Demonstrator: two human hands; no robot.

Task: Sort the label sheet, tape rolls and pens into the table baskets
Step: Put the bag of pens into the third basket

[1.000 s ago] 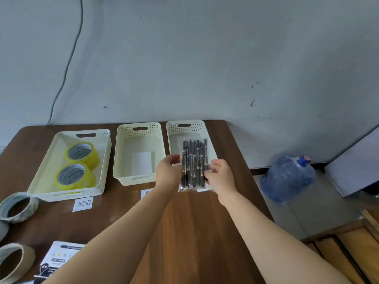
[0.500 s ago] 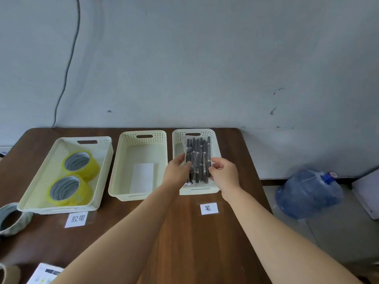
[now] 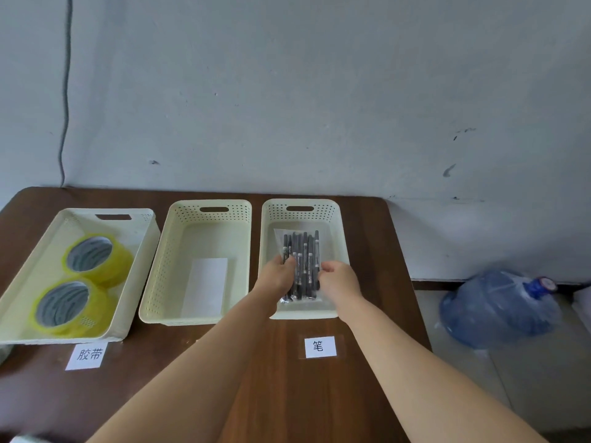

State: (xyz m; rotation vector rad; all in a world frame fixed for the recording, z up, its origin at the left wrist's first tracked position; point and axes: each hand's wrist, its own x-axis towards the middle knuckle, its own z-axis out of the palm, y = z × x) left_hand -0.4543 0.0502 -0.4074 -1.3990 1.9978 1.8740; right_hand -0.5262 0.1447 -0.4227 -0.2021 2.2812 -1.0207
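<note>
A clear bag of black pens (image 3: 303, 260) lies inside the right cream basket (image 3: 339, 231). My left hand (image 3: 275, 276) grips the bag's left edge with thumb and fingers. My right hand (image 3: 339, 278) is at the bag's right edge, fingers touching it. The middle basket (image 3: 172, 251) holds a white label sheet (image 3: 206, 286). The left basket (image 3: 35, 260) holds two yellow tape rolls (image 3: 96, 259) (image 3: 64, 303).
Paper tags lie on the brown table in front of the left basket (image 3: 87, 355) and the right basket (image 3: 319, 346). A blue water jug (image 3: 499, 306) lies on the floor at right. The wall stands just behind the baskets.
Both hands carried the bag of pens forward and down from above the table into the right basket. The view has shifted closer to the baskets.
</note>
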